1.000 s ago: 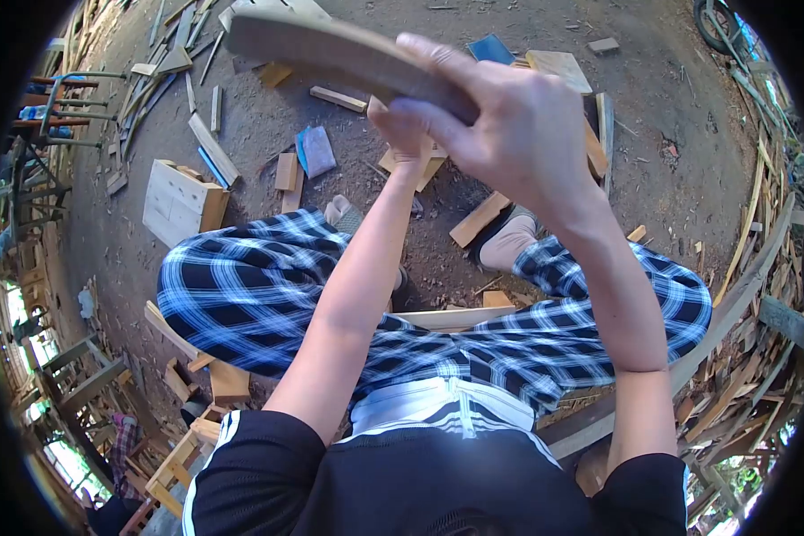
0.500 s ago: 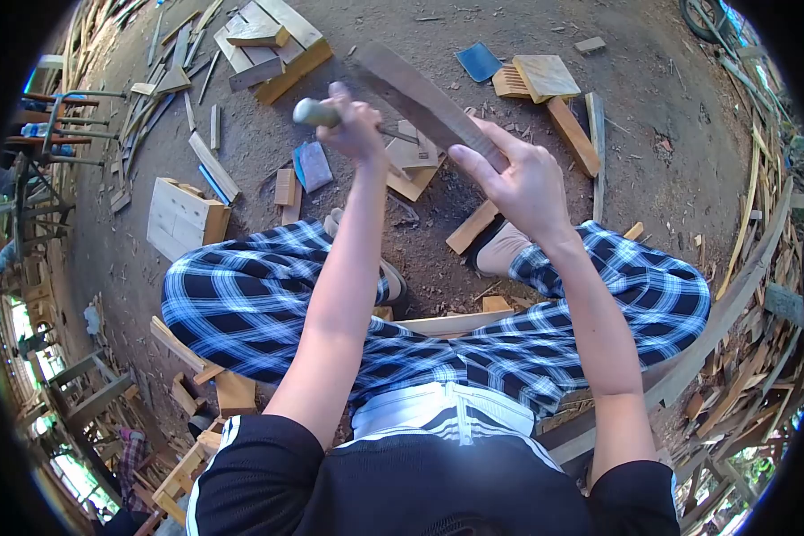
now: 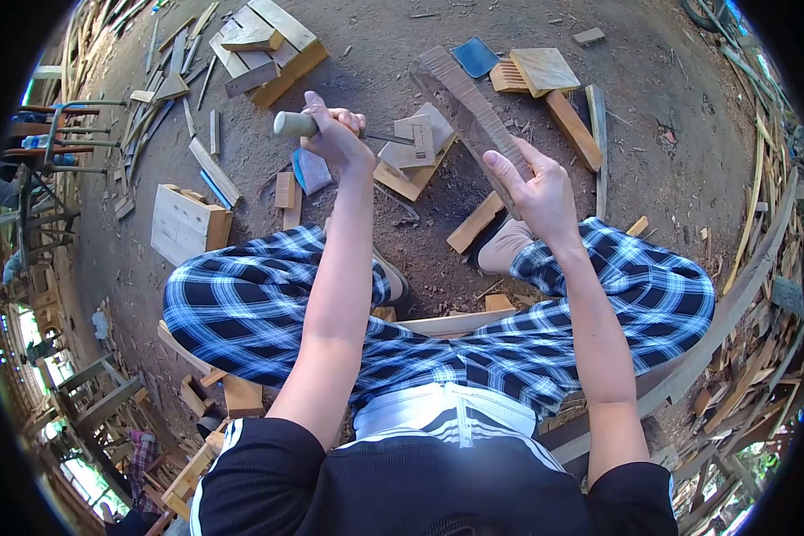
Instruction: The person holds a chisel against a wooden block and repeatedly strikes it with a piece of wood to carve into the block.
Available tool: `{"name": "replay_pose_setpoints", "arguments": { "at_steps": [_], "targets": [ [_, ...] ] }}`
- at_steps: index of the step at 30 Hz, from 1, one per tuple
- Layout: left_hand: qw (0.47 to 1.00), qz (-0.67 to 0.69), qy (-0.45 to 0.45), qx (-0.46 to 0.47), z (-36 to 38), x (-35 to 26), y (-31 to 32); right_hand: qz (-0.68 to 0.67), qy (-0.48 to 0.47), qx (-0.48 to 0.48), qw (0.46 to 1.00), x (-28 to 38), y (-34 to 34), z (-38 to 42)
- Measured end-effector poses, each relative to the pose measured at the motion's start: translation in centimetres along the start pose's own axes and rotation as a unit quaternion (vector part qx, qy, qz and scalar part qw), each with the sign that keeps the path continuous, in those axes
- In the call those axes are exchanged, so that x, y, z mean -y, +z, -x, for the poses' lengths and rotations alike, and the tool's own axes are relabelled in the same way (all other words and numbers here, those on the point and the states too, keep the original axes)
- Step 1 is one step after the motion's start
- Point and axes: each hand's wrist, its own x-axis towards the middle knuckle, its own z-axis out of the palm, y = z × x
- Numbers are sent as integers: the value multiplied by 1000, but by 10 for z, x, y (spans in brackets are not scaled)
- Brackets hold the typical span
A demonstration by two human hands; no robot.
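My left hand [image 3: 335, 138] is wrapped round a tool with a pale, rounded handle [image 3: 293, 124]. The tool's thin dark shaft points right, over some small wooden boards [image 3: 411, 143]. In my right hand [image 3: 540, 192] is the near end of a long brown wooden piece [image 3: 478, 112], thumb on top and fingers along its right side. This piece slants up and to the left, its far end in the air beyond the boards. The tool and the wooden piece are apart.
A slatted wooden block [image 3: 286, 67] stands at the upper left, a pale wooden box [image 3: 188, 223] by my left knee. A blue piece [image 3: 476, 57] and wood blocks [image 3: 545, 71] lie ahead. Wood scraps [image 3: 750, 375] are heaped at the right.
The long wooden piece has swung right and turned more upright, and my right hand has come down slightly. My left hand has moved a little left with the tool, away from the piece.
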Motion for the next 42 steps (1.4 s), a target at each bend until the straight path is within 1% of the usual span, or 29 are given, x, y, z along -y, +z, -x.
{"name": "replay_pose_setpoints", "arguments": {
  "at_steps": [8, 10, 16, 20, 23, 25, 27, 29, 31, 32, 33, 34, 35, 36, 37, 38, 39, 40, 41, 42],
  "targets": [
    [1000, 7, 7, 28, 7, 5, 2, 38, 15, 24, 999, -3, 4, 2],
    [999, -30, 14, 26, 11, 2, 6, 36, 12, 24, 999, -4, 6, 1],
    [999, -5, 18, 47, 14, 2, 9, 37, 8, 26, 999, -2, 8, -1],
    [999, -11, 25, 35, 17, 3, 12, 41, 20, 32, 998, -2, 9, -1],
    [999, -2, 23, 43, 20, 1, 15, 41, 18, 33, 998, -1, 10, 0],
    [999, -40, 27, 22, 25, 2, 20, 51, 11, 29, 998, 0, 9, -1],
    [997, -49, 45, 27, 30, 8, 23, 60, 1, 28, 998, 6, 9, -3],
    [993, -65, 80, 55, 33, 13, 24, -13, -21, 31, 999, 24, 4, -6],
    [993, -64, 77, 64, 34, 16, 24, -61, -95, 4, 994, 56, -2, -11],
    [992, -64, 77, 73, 36, 15, 25, -65, -131, 7, 989, 83, -12, -9],
    [989, -89, 106, 45, 41, 11, 27, -69, -170, 8, 983, 105, -17, -8],
    [989, -88, 107, 48, 37, 19, 24, -70, -171, 5, 983, 114, -12, -12],
    [991, -68, 105, 57, 28, 39, 13, -51, -304, -66, 949, 120, -7, -23],
    [991, -48, 102, 65, 18, 59, 1, -31, -430, -134, 892, 124, -5, -31],
    [992, -29, 100, 72, 15, 61, 0, -31, -432, -137, 891, 123, -4, -34],
    [992, -26, 102, 75, 14, 63, 0, 90, -412, -67, 904, 120, -2, -36],
    [988, 137, -9, 65, 14, 66, -2, 210, -384, 5, 899, 117, 0, -37],
    [947, 294, -122, 52, 15, 70, -5, 212, -384, 3, 899, 115, 2, -35],
    [923, 312, -220, 44, 13, 70, -11, 261, -376, 10, 889, 114, 4, -35],
    [921, 319, -219, 48, 7, 78, -7, 311, -372, 18, 874, 115, 3, -39]
  ]
}}
